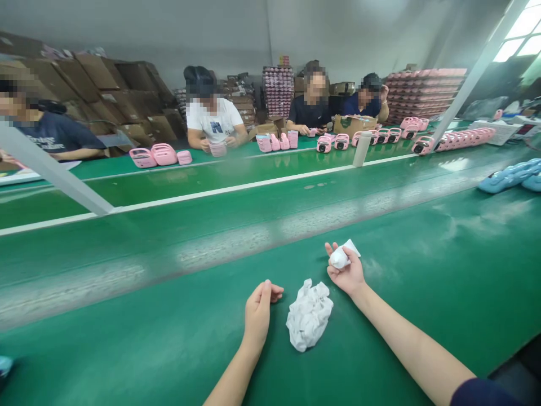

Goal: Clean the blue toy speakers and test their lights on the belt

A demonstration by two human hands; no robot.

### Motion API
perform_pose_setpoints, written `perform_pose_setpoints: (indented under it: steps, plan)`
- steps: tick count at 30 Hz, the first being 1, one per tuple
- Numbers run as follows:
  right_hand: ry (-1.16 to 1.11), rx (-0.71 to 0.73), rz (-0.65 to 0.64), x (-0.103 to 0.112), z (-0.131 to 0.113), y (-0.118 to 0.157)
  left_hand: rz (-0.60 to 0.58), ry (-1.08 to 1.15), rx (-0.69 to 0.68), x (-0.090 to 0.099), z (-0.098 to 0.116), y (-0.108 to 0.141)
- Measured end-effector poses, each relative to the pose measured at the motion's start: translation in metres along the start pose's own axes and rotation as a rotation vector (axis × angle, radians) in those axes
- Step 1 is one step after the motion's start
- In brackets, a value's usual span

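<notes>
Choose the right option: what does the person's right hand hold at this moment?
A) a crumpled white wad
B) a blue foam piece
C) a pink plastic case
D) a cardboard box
A: the right hand cups the crumpled white wad against its palm.

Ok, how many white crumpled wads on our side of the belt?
2: one wad lies on the green conveyor belt beside the left hand; the other wad sits in the right hand. The closed left hand could hide another.
</notes>
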State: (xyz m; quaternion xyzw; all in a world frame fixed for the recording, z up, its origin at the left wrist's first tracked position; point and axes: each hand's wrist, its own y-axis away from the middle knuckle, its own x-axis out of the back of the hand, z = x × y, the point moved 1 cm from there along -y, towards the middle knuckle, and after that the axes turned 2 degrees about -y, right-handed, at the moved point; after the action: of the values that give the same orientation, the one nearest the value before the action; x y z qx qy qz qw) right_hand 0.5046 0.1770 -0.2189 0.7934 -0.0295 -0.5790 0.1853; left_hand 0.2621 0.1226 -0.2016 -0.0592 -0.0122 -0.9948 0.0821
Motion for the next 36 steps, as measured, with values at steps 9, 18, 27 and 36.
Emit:
perform_pose_setpoints:
  steps: [9,18,27,36]
  plan:
    - [0.026,-0.002,0.009,0.003,-0.002,0.001,-0.013,0.014,0.008,-0.001,0.0,-0.001]
    - [0.024,-0.039,-0.105,-0.014,0.009,0.008,-0.025,-0.008,0.015,-0.002,-0.001,-0.001]
    - [-0.005,0.002,-0.04,-0.009,0.006,0.001,-0.027,-0.019,0.015,-0.003,0.0,-0.002]
    - [0.022,-0.054,0.008,-0.01,0.005,0.0,-0.043,-0.046,0.003,-0.004,0.0,-0.002]
